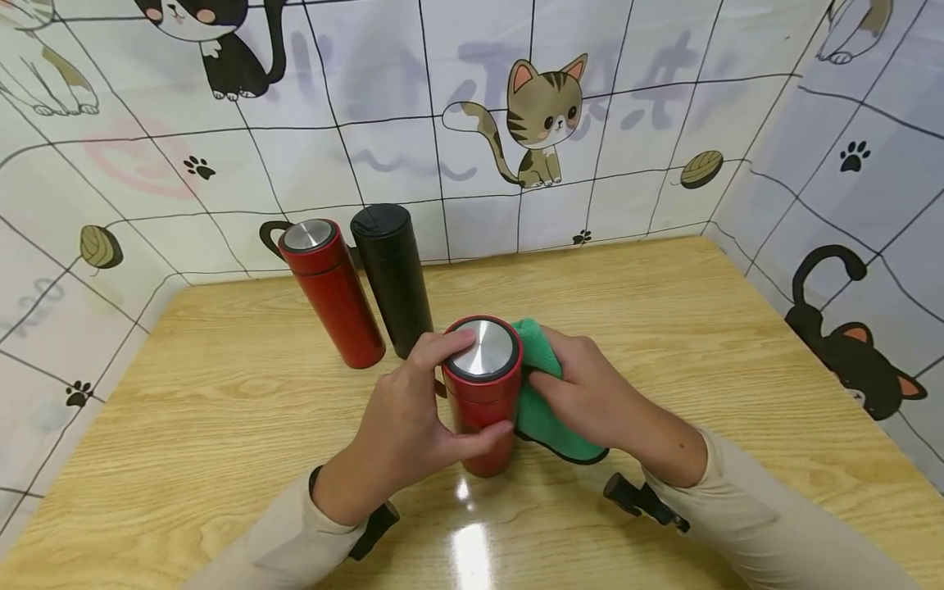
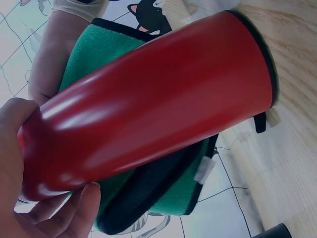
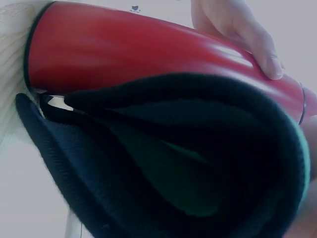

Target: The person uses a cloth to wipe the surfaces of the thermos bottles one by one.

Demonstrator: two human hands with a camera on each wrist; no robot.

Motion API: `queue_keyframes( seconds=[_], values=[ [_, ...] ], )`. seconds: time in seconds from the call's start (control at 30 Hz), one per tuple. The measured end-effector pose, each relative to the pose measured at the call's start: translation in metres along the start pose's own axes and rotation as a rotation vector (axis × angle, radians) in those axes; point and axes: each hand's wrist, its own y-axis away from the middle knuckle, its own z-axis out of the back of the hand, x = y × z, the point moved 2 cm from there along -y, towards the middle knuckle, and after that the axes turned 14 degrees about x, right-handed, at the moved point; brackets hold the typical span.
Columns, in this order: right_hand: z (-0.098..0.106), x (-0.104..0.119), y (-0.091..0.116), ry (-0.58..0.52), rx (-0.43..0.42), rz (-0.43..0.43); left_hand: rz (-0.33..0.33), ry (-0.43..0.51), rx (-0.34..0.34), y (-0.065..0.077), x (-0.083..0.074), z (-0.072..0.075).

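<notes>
A red thermos bottle (image 1: 479, 407) with a brushed steel lid top stands on the table in the head view. My left hand (image 1: 401, 422) grips it around the upper part, thumb across the front and a finger on the lid. To its right, my right hand (image 1: 593, 389) holds a green cloth (image 1: 549, 426) with dark edging against the bottle's side. In the left wrist view the cloth (image 2: 84, 54) shows behind the bottle (image 2: 163, 94). The right wrist view has the folded cloth (image 3: 188, 89) covering part of the bottle (image 3: 124, 44); most of my right hand is hidden there.
Behind the left hand stand a second red thermos (image 1: 335, 303) with a steel lid and a black thermos (image 1: 398, 283), close together. A wood-grain table (image 1: 221, 426) lies beneath. Cat-print sheeting (image 1: 383, 156) walls in the back and both sides.
</notes>
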Motion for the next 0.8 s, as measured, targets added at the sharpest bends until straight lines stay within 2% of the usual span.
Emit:
queue_keyframes(
  seconds=[0.2,0.33,0.5,0.57,0.7,0.8],
  values=[
    [-0.003,-0.003,-0.002,0.028,0.046,-0.037,-0.002,-0.005,-0.007,0.000,0.000,0.000],
    [-0.002,0.001,0.002,0.045,-0.015,-0.034,-0.002,-0.005,0.000,0.000,-0.001,0.000],
    [0.001,0.007,0.006,0.023,-0.088,0.030,0.000,-0.015,-0.005,-0.001,-0.002,0.000],
    [0.001,0.007,0.006,0.013,-0.085,0.041,0.000,-0.022,-0.010,0.000,-0.002,0.000],
    [-0.001,0.004,0.003,0.024,-0.035,0.006,0.001,-0.033,-0.015,0.000,-0.002,0.000],
    [-0.002,0.003,0.003,0.042,-0.027,-0.009,0.001,-0.041,-0.015,0.000,-0.002,0.001]
  ],
)
